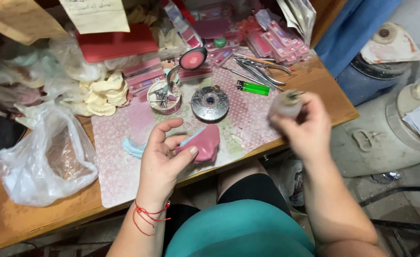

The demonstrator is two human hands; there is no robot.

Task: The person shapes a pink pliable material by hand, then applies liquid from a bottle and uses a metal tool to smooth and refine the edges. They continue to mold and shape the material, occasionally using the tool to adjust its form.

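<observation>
My left hand [162,157] holds a pink, denture-shaped piece [204,143] between thumb and fingers, just above the patterned mat [119,162]. A pale blue strip [135,148] lies on the mat to the left of that hand. My right hand [305,126] is raised over the table's right edge and grips a small pale bottle [286,103], which is blurred. A red string is tied around my left wrist.
On the wooden table [39,214] are a round metal disc [210,103], a green lighter [253,88], metal pliers [260,71], a small cup of tools [164,97], pink boxes [276,40], plaster casts [103,95] and a plastic bag [39,162].
</observation>
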